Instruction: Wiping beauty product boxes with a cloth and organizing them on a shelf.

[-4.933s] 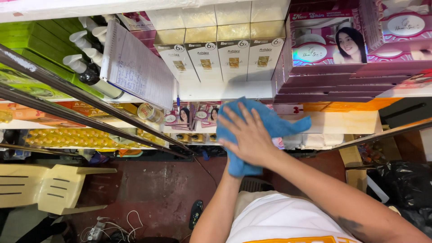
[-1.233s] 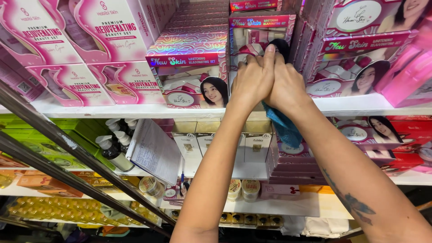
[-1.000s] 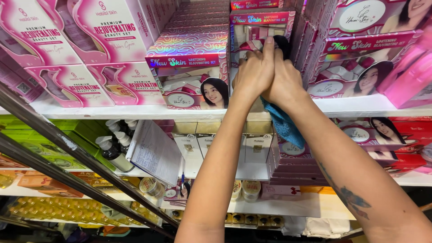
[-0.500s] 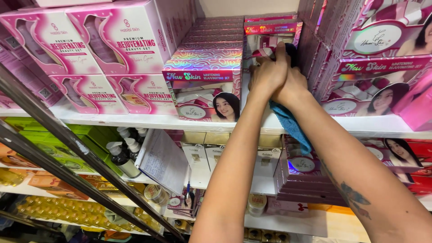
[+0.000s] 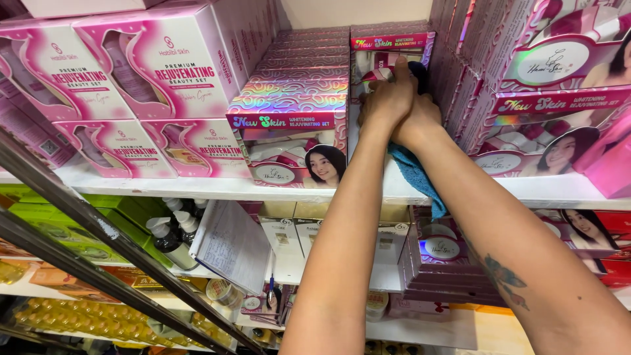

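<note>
Shelves (image 5: 197, 189) are packed with pink boxes; one box (image 5: 388, 62) is gripped by both hands' (image 5: 401, 105) closed fingers (image 5: 402, 69), a blue cloth (image 5: 415, 177) hung below them.

- Both hands, the left hand (image 5: 389, 98) and the right hand (image 5: 420, 118), are pressed together in the one narrow slot on the white shelf (image 5: 197, 189).
- Tight to the left of the grip stands the stack of rainbow-topped boxes (image 5: 289, 105).
- Tight to the right, the row of pink boxes (image 5: 526, 85) walls it in.
- Directly behind the fingers a boxed set (image 5: 388, 49) fills the back of the slot.
- Below the wrists the blue cloth (image 5: 415, 179) hangs over the shelf edge.
- The only free way runs toward the body, out past the shelf front along the forearms.
- Lower left, slanted metal bars (image 5: 85, 243) cross the open air.
</note>
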